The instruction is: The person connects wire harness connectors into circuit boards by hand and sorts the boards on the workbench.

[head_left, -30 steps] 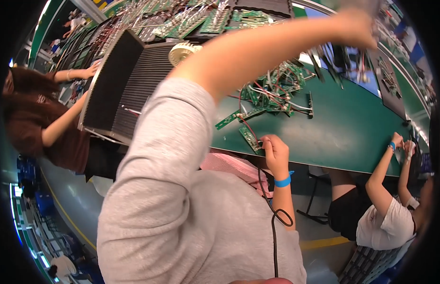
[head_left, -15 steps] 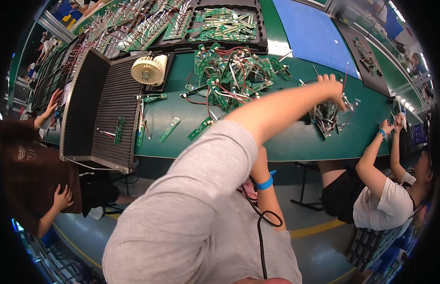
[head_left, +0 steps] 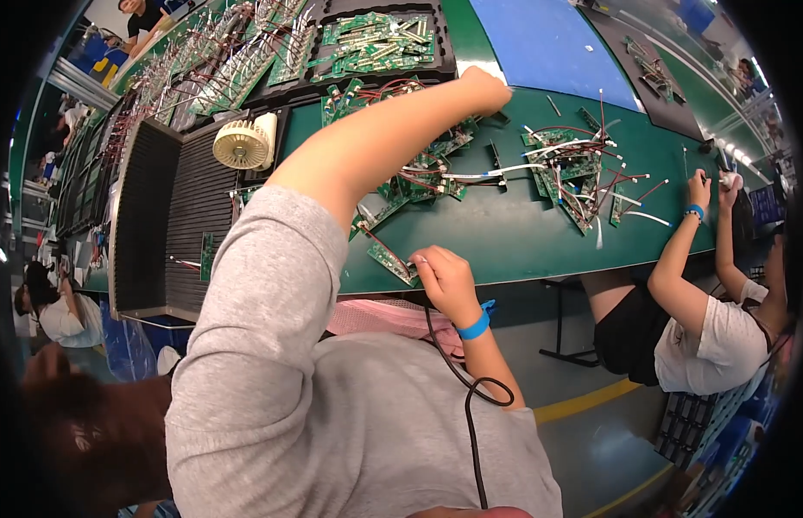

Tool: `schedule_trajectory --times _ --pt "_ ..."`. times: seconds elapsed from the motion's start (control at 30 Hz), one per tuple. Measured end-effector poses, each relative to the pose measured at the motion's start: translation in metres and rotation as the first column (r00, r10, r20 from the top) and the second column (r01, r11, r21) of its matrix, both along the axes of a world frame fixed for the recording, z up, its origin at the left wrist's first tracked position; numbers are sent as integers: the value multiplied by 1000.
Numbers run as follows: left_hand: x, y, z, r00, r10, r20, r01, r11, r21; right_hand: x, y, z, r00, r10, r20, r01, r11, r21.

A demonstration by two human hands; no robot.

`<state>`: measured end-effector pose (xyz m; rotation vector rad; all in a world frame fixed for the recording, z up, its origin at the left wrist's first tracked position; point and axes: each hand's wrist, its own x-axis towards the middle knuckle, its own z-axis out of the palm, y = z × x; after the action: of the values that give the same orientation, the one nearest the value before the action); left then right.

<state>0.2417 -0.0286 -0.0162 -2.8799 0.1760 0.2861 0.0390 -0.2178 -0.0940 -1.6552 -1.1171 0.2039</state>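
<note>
Close to the table's near edge, my right hand, with a blue wristband, pinches one end of a narrow green circuit board with a dark red wire. My left arm stretches across the table, covering part of a heap of wired circuit boards. At the heap's far right edge, my left hand is closed with its fingers curled down. Its fingertips are hidden, so what they hold, if anything, does not show. Right of the heap lies a smaller pile of wired circuit boards with white and red leads.
On the left stand a dark ribbed rack and a cream fan. A black tray with green boards sits at the back, beside a blue mat. A co-worker sits at the right; another person is at lower left, blurred.
My left hand has swung left from the smaller pile to the heap's far edge. My right hand has come out from behind my left arm, holding a circuit board. The view has shifted slightly.
</note>
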Motion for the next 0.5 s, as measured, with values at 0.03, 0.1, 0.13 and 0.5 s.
schedule_trajectory --times 0.03,0.1,0.13,0.5 --pt "1 -4 12 999 -34 -26 33 999 -33 -1 0 0 1000 -1 -4 1 1000 -4" --pt "9 -6 29 994 -35 105 44 996 -79 -2 3 0 1000 9 -8 -10 1000 -10" --pt "13 -10 29 977 -79 196 105 987 -125 -3 3 2 1000 19 -9 -19 1000 -13" --pt "-217 38 149 962 134 238 126 554 -823 -5 -3 -3 997 -42 -69 38 997 -61"
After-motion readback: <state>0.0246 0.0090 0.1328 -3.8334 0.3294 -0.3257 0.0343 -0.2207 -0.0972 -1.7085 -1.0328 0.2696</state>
